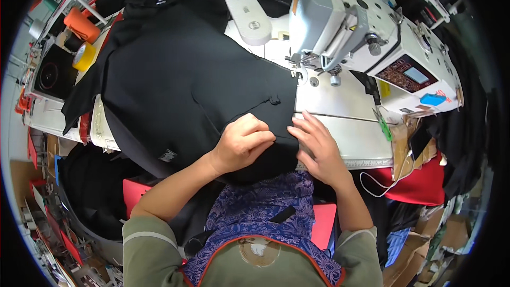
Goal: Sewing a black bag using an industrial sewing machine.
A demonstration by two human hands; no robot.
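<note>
Over at the left end of the worktop [345, 134], I see an orange container [82, 25] lying tilted, with a roll of yellow tape [84, 57] just beside it. Next comes a broad piece of black cloth [186, 74], spread across the left and middle of the worktop and drooping over its near edge. The person's left hand [243, 143] rests on it near that edge, fingers curled in and thumb against the forefinger; I can't tell whether a fold is pinched between them. Beyond, toward the far edge, hangs a white lamp [249, 18]. The cloth's right corner reaches the needle area of a white sewing machine [316, 13]. Nearer the front, the right hand [319, 149] lies over the cloth's right border, loosely open with fingers apart, gripping nothing that I can see. Farther right are green snips [383, 126], and red cloth [425, 183] hangs below the near edge.
</note>
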